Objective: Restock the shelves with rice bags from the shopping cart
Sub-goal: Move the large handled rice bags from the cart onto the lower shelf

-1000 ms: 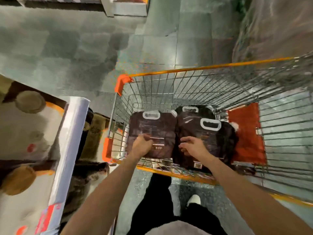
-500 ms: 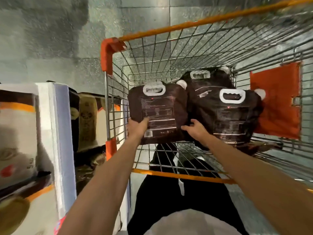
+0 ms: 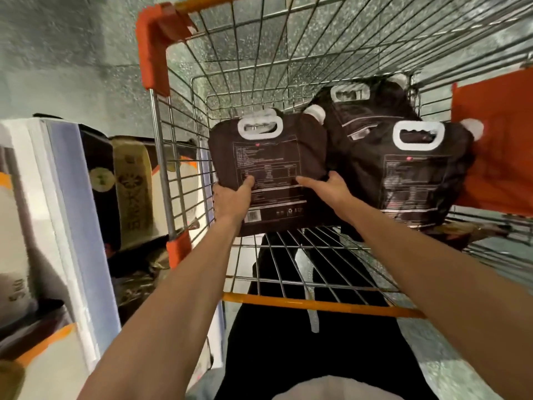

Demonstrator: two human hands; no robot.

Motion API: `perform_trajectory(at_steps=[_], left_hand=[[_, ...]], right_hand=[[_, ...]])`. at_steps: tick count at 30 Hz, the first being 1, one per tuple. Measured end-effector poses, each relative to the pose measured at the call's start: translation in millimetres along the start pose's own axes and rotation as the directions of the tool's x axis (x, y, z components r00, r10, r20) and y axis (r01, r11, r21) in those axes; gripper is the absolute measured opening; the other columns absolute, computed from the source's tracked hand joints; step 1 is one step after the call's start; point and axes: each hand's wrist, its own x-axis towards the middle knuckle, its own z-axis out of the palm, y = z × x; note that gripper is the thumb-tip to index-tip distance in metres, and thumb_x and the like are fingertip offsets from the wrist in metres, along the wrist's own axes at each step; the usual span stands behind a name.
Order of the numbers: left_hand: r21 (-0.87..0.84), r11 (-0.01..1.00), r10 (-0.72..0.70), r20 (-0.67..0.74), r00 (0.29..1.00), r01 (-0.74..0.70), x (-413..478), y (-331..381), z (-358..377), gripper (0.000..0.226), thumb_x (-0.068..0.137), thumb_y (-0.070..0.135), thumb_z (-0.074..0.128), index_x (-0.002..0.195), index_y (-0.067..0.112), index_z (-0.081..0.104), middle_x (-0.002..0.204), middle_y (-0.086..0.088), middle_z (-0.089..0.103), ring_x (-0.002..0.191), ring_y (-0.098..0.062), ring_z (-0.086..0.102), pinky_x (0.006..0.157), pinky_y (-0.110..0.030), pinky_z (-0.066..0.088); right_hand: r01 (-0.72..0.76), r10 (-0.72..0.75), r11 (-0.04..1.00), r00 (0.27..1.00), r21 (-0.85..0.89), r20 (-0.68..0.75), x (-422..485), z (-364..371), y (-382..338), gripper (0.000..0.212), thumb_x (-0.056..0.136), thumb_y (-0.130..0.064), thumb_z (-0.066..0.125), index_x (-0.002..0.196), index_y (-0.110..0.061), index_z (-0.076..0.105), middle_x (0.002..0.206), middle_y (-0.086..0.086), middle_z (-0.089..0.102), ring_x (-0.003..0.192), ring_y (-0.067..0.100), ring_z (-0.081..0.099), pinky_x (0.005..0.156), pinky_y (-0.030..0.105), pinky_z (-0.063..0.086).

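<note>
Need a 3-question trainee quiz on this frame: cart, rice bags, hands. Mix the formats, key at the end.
1. True or false: the left hand and the right hand grip the same bag.
2. How many dark bags with white handles show in the cart? A two, B three, C five.
3. Fill in: the shelf stands on the person's ___ side.
Key: 1 true; 2 B; 3 left.
</note>
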Motion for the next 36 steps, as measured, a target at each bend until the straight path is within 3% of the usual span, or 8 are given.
perform_trajectory(at_steps=[6, 10, 18, 21, 24, 28, 32, 36], left_hand=[[-0.019, 1.000, 0.011, -0.020, 1.000, -0.011, 8.5, -6.2, 6.2, 0.087, 0.067, 0.053, 0.069, 0.136, 0.010, 0.038, 0.119, -0.006, 0.058, 0.115, -0.031, 0.058, 0.104, -0.046, 0.046], [0.002, 1.000, -0.026, -0.045, 0.999, 0.026, 13.4, -7.5, 7.6, 0.083, 0.077, 0.053, 0.069, 0.141, 0.012, 0.036, 0.133, -0.009, 0.057, 0.121, -0.031, 0.055, 0.107, -0.044, 0.042], [-0.048, 0.998, -0.035, -0.002, 0.999, 0.035, 4.3, 2.5, 5.8, 0.077, 0.089, 0.044, 0.066, 0.146, 0.007, 0.029, 0.140, -0.011, 0.053, 0.125, -0.029, 0.053, 0.109, -0.039, 0.040], [-0.108, 0.993, -0.045, 0.013, 0.999, 0.046, -4.5, 10.8, 0.6, 0.079, 0.088, 0.050, 0.065, 0.145, 0.005, 0.031, 0.133, -0.008, 0.054, 0.122, -0.029, 0.055, 0.107, -0.042, 0.043], [-0.159, 0.980, -0.086, 0.213, 0.973, 0.121, -1.7, 5.3, -5.9, 0.091, 0.073, 0.075, 0.065, 0.138, 0.013, 0.051, 0.131, -0.006, 0.063, 0.112, -0.027, 0.066, 0.103, -0.046, 0.047], [-0.124, 0.989, -0.032, 0.330, 0.943, 0.077, -20.8, 16.3, -3.9, 0.071, 0.080, 0.081, 0.048, 0.122, 0.027, 0.068, 0.113, 0.005, 0.074, 0.105, -0.016, 0.070, 0.092, -0.036, 0.053], [-0.171, 0.984, 0.017, 0.393, 0.919, 0.055, -33.2, 27.3, 22.4, 0.053, 0.086, 0.071, 0.052, 0.110, 0.028, 0.071, 0.109, 0.006, 0.075, 0.106, -0.017, 0.069, 0.100, -0.045, 0.051], [-0.137, 0.988, -0.017, 0.367, 0.930, 0.072, -26.9, 27.7, 48.0, 0.051, 0.079, 0.068, 0.066, 0.101, 0.022, 0.072, 0.092, 0.009, 0.077, 0.098, -0.015, 0.069, 0.098, -0.040, 0.050]], right_hand=[[0.026, -0.024, 0.998, 0.999, 0.057, -0.032, 8.8, 7.7, 5.5, 0.084, 0.061, -0.049, 0.087, 0.129, -0.011, 0.055, 0.120, 0.000, 0.066, 0.106, 0.017, 0.064, 0.096, 0.032, 0.051], [0.035, -0.033, 0.987, 0.999, 0.157, -0.019, 3.1, 12.9, 5.8, 0.079, 0.047, -0.058, 0.088, 0.112, -0.017, 0.068, 0.103, -0.003, 0.073, 0.094, 0.015, 0.070, 0.089, 0.036, 0.057], [0.090, -0.092, 0.995, 0.994, 0.046, 0.062, 4.2, -3.3, 5.7, 0.055, 0.074, -0.030, 0.084, 0.122, -0.014, 0.063, 0.112, 0.001, 0.067, 0.108, 0.020, 0.063, 0.096, 0.035, 0.051], [0.219, -0.218, 0.976, 0.975, -0.010, 0.042, -5.0, -5.7, -4.8, 0.043, 0.073, -0.029, 0.084, 0.111, -0.015, 0.068, 0.106, 0.001, 0.071, 0.101, 0.021, 0.067, 0.094, 0.040, 0.053], [0.376, -0.379, 0.911, 0.925, -0.169, 0.013, -26.2, -13.1, -18.5, 0.028, 0.072, -0.037, 0.081, 0.092, -0.019, 0.071, 0.089, -0.005, 0.071, 0.093, 0.021, 0.068, 0.087, 0.042, 0.055], [0.509, -0.534, 0.810, 0.846, -0.289, -0.006, -59.7, -46.8, -28.0, 0.022, 0.077, -0.036, 0.079, 0.093, -0.023, 0.071, 0.077, -0.009, 0.066, 0.085, 0.021, 0.067, 0.077, 0.037, 0.054], [0.470, -0.485, 0.857, 0.874, -0.210, -0.022, -48.1, -85.2, -19.0, 0.035, 0.076, -0.028, 0.082, 0.107, -0.018, 0.070, 0.094, -0.003, 0.072, 0.091, 0.016, 0.069, 0.086, 0.038, 0.055], [0.360, -0.361, 0.932, 0.931, -0.034, -0.045, -26.9, -103.0, -14.2, 0.039, 0.078, -0.016, 0.081, 0.114, -0.007, 0.068, 0.103, 0.003, 0.070, 0.088, 0.009, 0.066, 0.085, 0.022, 0.053]])
